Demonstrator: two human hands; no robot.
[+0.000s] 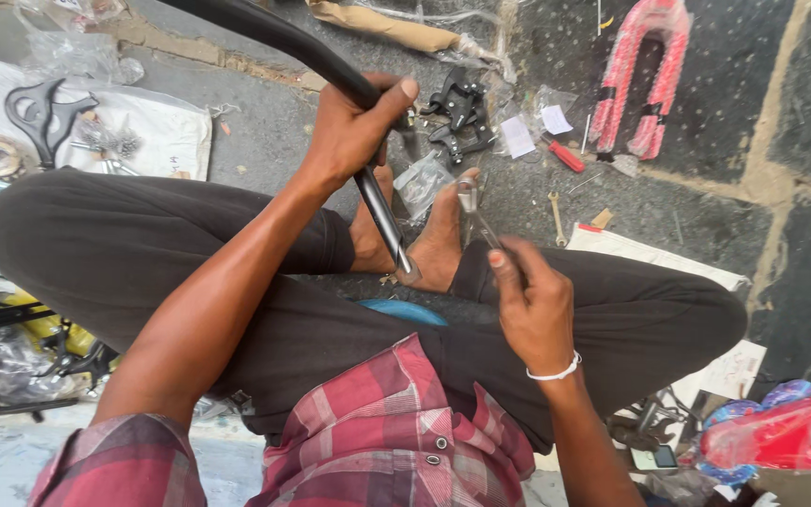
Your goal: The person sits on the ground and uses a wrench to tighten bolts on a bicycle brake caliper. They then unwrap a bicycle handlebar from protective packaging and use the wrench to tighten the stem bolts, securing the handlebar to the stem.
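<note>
Right hand (535, 305): fingers pinched on a small metal wrench (477, 218), above the right knee. Left hand (354, 127): closed around a black handlebar tube (330, 70), its lower end between the bare feet. Beyond, on the stone floor (706, 202): black brake levers (460, 115), red-handled screwdriver (565, 155), red-wrapped fork (645, 75).

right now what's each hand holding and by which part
Left hand grips the black handlebar tube on its upper part near the bend. Right hand holds a small metal wrench by its lower handle end.
</note>
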